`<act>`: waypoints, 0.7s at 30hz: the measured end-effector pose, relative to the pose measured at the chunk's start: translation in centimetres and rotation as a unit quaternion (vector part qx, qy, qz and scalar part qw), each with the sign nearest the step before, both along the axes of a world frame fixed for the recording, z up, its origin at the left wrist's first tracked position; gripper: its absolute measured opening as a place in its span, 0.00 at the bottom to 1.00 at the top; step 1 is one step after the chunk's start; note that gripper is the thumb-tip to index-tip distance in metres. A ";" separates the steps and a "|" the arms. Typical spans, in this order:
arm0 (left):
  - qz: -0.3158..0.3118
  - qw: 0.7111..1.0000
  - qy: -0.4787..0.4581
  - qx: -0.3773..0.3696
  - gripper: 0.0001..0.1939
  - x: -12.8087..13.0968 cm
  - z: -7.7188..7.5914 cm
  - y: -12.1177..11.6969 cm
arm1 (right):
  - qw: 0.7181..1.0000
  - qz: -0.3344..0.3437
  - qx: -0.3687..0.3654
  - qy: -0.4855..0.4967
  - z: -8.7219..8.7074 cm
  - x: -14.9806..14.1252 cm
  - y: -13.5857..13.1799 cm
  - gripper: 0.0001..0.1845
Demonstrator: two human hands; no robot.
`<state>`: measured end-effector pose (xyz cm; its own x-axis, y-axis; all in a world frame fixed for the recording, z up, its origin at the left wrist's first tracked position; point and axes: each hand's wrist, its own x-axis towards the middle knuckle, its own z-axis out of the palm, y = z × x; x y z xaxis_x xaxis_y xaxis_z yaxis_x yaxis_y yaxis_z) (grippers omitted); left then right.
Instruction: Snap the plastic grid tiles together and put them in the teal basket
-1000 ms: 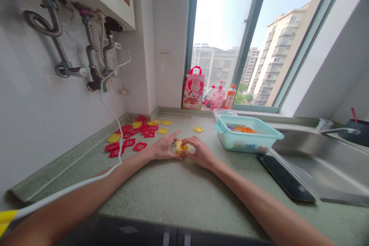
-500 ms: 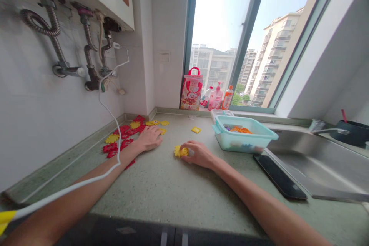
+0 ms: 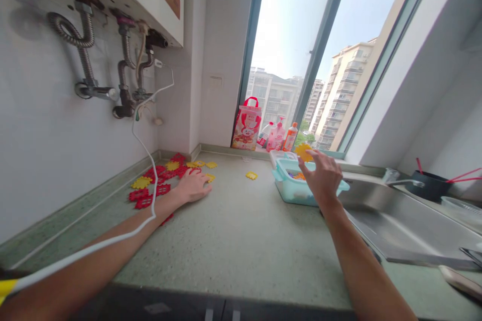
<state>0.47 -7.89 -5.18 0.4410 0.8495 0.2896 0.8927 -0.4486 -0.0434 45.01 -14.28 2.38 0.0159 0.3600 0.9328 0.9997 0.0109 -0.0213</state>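
Note:
My right hand [image 3: 323, 175] is raised over the turquoise plastic box [image 3: 288, 191], pinching a yellow notched plastic building piece [image 3: 303, 152] between thumb and fingers. Orange and blue pieces show inside the box, partly hidden by this hand. Palm down on the counter at the left, my left hand [image 3: 193, 185] lies with its fingers loosely apart, beside a spread of red building pieces [image 3: 162, 189] and a few yellow ones. Its fingertips are close to a red piece and a small yellow piece [image 3: 210, 178]. A lone yellow piece [image 3: 251, 175] rests mid-counter.
A white cable [image 3: 153, 180] hangs across my left forearm. To the right are a steel sink [image 3: 399, 225] and a dark phone, mostly covered by my right forearm. Bottles [image 3: 276, 135] and a pink bag [image 3: 247, 125] stand by the window.
My right hand has lifted the yellow piece off the counter and carried it right, over the box. My left hand stays by the red pieces. The view has shifted slightly.

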 end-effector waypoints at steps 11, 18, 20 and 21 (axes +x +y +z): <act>0.013 1.000 0.007 -0.003 0.22 0.4 0.1 -0.6 | 0.999 0.007 -0.036 -0.002 -0.3 -0.7 0.3 0.21; -0.095 0.995 0.007 -0.007 0.19 1.5 0.3 -1.8 | 0.951 0.239 -0.163 -0.107 -5.3 -10.0 0.4 0.15; -0.170 0.985 -0.011 -0.028 0.21 2.0 0.1 -2.4 | 0.928 0.259 -0.247 -0.104 -7.4 -11.7 0.8 0.20; -0.194 0.980 -0.016 -0.031 0.23 2.2 -0.1 -2.6 | 0.914 0.267 -0.290 -0.100 -8.3 -12.2 1.0 0.24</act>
<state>2.68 -10.46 -5.25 0.7265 0.6356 0.2613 0.6541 -0.7561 0.0208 32.78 -13.26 -5.88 -0.4567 0.7014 0.5473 0.8397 0.5430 0.0048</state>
